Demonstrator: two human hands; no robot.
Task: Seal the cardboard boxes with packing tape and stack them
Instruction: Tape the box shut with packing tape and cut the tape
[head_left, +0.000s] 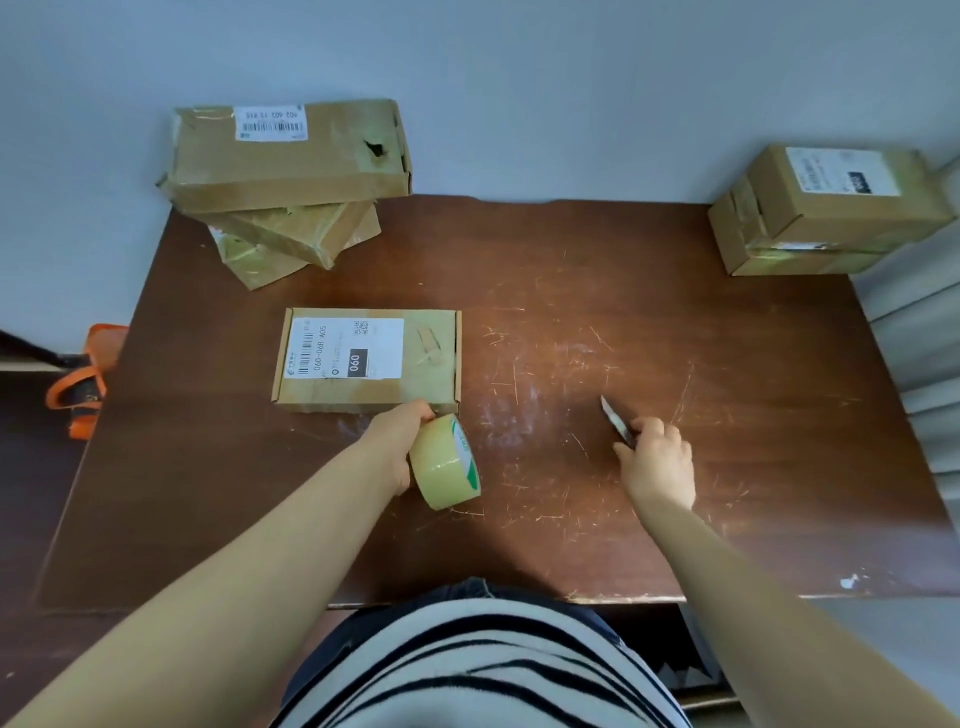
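A flat cardboard box (366, 361) with a white shipping label lies on the brown table (675, 322), left of centre. Just in front of its near right corner my left hand (397, 447) grips a roll of yellowish packing tape (447, 462) with a green-edged core. To the right, my right hand (657, 460) holds a small knife (615, 418) with its blade pointing away over the tabletop. A stack of three taped boxes (288, 182) stands at the back left corner. Two more stacked boxes (826, 213) sit at the back right.
The scratched tabletop stretches between the flat box and the right-hand stack. An orange and black object (85, 379) lies off the table's left edge. A grey wall runs behind the table, and a ribbed panel (924, 374) borders its right side.
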